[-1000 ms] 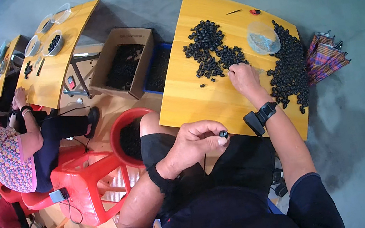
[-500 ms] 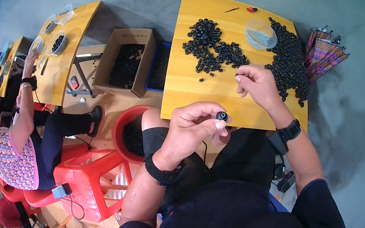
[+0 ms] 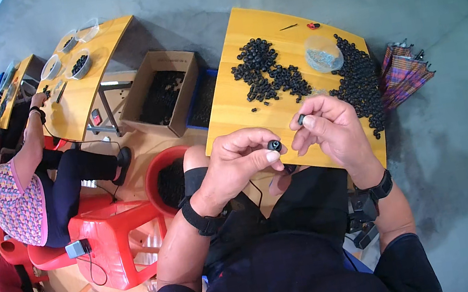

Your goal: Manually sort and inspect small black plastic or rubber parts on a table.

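Observation:
My left hand [image 3: 242,160] pinches a small black ring-shaped part [image 3: 274,145] between thumb and fingers, its round open end showing. Close by on the right, my right hand [image 3: 333,129] grips a smaller black piece [image 3: 301,119] at its fingertips. Both hands hover over the near edge of a yellow wooden table [image 3: 229,119], apart from each other. Beyond them lie a heap of black ring-shaped parts [image 3: 256,58] and, along the right side, a larger spread of small black pieces [image 3: 359,78]. Between these stands a clear plastic tub [image 3: 322,54] with small shiny bits inside.
A red object [image 3: 313,26] and a thin dark tool lie at the table's far edge. Left of the table are a red basin [image 3: 155,171], a cardboard box [image 3: 185,74] and a red stool [image 3: 99,230]. A folded plaid umbrella [image 3: 404,71] leans at right. A co-worker [image 3: 21,188] sits at another table.
My right hand has moved nearer my left, and a small black piece now shows at its fingertips. The left hand keeps its hold. The co-worker's hand has drawn back from the tubs.

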Available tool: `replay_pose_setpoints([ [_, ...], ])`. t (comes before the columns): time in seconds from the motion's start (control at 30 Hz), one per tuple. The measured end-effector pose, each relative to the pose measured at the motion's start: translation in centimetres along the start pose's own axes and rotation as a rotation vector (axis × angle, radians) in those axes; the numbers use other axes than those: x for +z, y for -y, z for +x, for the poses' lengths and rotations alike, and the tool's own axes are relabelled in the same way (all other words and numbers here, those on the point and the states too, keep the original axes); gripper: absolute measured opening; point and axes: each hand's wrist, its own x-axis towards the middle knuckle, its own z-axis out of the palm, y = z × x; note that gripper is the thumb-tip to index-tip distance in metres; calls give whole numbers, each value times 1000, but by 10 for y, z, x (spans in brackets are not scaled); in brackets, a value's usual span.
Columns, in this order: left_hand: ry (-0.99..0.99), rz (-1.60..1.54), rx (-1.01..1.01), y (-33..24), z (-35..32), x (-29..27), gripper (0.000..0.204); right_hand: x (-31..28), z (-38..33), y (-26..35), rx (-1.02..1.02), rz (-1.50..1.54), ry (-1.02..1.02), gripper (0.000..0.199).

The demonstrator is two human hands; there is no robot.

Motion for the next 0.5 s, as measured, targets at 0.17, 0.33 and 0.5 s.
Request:
replay_pose_setpoints([
  [0.17, 39, -16, 12, -9, -2, 4, 16, 5, -2, 1, -34, 141, 97, 12],
  [0.33, 32, -27, 16, -11, -3, 7, 15, 13, -6, 4, -7, 188, 100, 15],
  [0.5, 11, -18, 49, -5, -5, 8, 16, 16, -8, 3, -10, 222, 91, 16],
])
